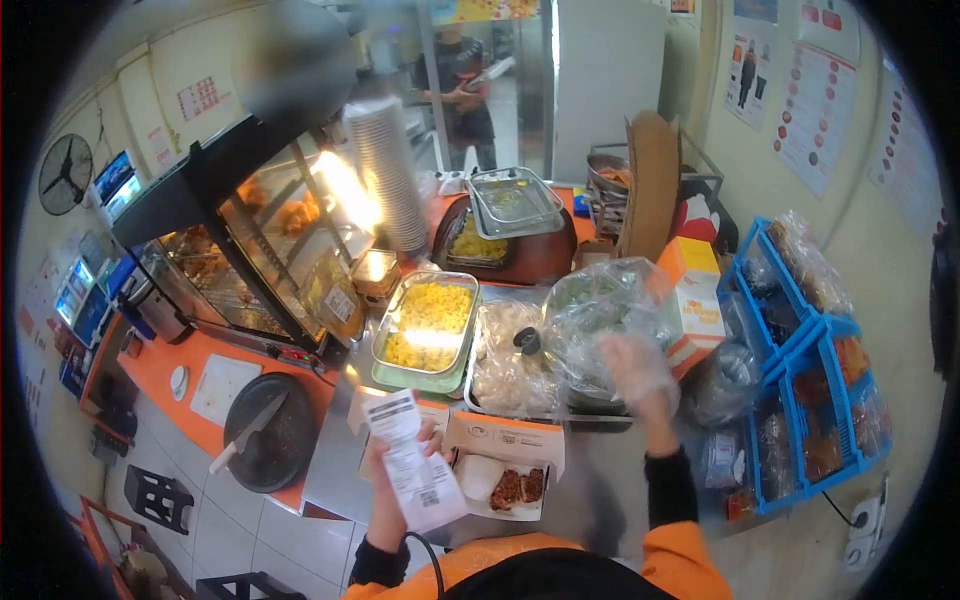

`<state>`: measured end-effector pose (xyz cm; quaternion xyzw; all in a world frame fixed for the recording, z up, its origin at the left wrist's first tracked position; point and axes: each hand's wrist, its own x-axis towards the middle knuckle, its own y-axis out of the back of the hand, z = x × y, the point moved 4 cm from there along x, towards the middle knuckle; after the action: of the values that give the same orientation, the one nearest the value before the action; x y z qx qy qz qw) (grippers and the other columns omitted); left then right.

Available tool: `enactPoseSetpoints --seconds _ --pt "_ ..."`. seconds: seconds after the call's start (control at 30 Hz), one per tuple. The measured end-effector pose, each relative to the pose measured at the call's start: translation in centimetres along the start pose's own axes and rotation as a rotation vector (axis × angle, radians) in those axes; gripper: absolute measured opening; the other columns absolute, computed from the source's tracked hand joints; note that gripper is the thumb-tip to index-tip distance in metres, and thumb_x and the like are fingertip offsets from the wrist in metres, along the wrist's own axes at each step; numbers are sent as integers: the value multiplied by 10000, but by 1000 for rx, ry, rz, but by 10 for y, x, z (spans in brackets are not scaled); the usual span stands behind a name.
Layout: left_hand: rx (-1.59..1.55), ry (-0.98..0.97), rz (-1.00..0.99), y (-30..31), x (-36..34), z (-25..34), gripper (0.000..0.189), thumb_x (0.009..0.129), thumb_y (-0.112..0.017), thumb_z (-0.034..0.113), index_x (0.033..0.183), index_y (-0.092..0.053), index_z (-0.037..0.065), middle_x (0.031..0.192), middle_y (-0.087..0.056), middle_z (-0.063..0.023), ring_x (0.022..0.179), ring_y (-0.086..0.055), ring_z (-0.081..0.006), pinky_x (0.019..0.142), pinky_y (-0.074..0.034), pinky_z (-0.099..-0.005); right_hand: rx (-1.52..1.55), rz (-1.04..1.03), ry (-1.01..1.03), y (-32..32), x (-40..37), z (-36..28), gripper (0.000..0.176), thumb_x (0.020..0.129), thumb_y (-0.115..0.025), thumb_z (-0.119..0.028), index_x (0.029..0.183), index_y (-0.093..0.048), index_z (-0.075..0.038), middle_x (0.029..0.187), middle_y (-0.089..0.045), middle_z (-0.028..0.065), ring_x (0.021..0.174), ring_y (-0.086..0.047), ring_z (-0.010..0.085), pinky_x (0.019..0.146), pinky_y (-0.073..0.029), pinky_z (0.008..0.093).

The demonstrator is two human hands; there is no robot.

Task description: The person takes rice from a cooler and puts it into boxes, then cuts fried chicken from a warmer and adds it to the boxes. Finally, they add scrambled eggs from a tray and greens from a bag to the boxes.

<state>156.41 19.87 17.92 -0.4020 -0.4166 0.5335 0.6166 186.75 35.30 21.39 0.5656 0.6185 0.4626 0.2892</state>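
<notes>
My left hand [384, 492] is closed on a printed receipt [418, 475], held upright toward me. The slip partly covers an open takeaway box [505, 433], which holds white rice [478, 477] and pieces of browned, glazed meat [518, 488]. My right hand [638, 372], in a clear plastic glove, is over the near right side of a clear bag of green leaves [590, 315]; its fingers are smeared by motion. Left of that bag lies another clear bag with pale contents [508, 375], and a small black cup [527, 341] rests between them.
A glass dish of yellow diced food [430, 325] stands behind the box. At left are a heated display cabinet [235, 235] and a knife [250, 430] on a round dark board [285, 465]. Blue baskets [770, 375] stand at right. Beyond the counter, a person [466, 95] stands behind glass.
</notes>
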Motion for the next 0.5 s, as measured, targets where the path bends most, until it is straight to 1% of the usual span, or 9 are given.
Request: enactPoseSetpoints --seconds 0.03,0.07,0.13,0.17,0.23,0.33,0.4,0.43,0.5 --pt "7 -15 -1 2 -9 6 782 696 -528 279 1414 -257 130 825 -386 -69 692 -418 -185 734 -421 -431 -213 -200 -33 -19 35 34 294 873 -490 -252 1045 -632 -61 984 -634 174 1011 -569 317 876 -428 400" --pt "16 -27 -2 3 -18 13 784 692 -531 276 1413 -256 131 848 -388 -77 703 -422 -188 733 -421 -431 -427 -400 -68 -58 69 71 302 856 -508 -260 1064 -627 -75 1012 -629 168 1024 -564 325 887 -423 415" --pt "41 -61 1 7 -29 21 789 687 -534 269 1411 -253 131 873 -393 -87 721 -431 -196 725 -424 -436 -306 -21 318 -105 110 100 326 827 -536 -267 1088 -614 -89 1061 -617 161 1053 -556 327 916 -415 422" --pt "59 -81 6 8 -33 23 792 685 -536 264 1411 -250 130 875 -395 -90 728 -435 -201 720 -425 -441 -236 168 503 -113 114 102 342 812 -550 -271 1100 -608 -96 1086 -611 157 1067 -552 327 931 -411 426" --pt "100 -120 35 10 -40 27 801 685 -538 252 1416 -236 131 895 -407 -97 746 -448 -214 711 -432 -465 -252 141 279 -96 121 86 339 822 -534 -260 1114 -596 -100 1139 -591 151 1095 -540 330 959 -399 427" --pt "140 -191 69 20 -53 35 798 692 -535 247 1419 -229 132 908 -414 -99 747 -448 -216 714 -440 -481 -223 95 67 -92 136 91 343 828 -527 -256 1122 -593 -93 1141 -595 150 1103 -539 335 973 -394 433" --pt "188 -238 114 28 -67 45 798 705 -540 239 1425 -208 141 939 -428 -99 763 -459 -215 744 -455 -496 -236 105 15 -119 151 115 355 818 -540 -262 1120 -595 -84 1107 -610 154 1082 -551 340 962 -400 437" --pt "209 -273 154 34 -74 50 792 697 -546 258 1411 -223 146 940 -435 -103 761 -472 -220 748 -440 -502 -272 129 16 -150 164 139 365 808 -553 -266 1118 -596 -79 1085 -618 157 1064 -559 344 950 -407 440" --pt "252 -332 243 44 -86 57 781 688 -550 280 1395 -245 153 945 -446 -105 761 -491 -220 752 -431 -499 -261 181 37 -152 159 145 371 801 -556 -273 1110 -600 -73 1061 -627 163 1036 -570 351 945 -401 457"
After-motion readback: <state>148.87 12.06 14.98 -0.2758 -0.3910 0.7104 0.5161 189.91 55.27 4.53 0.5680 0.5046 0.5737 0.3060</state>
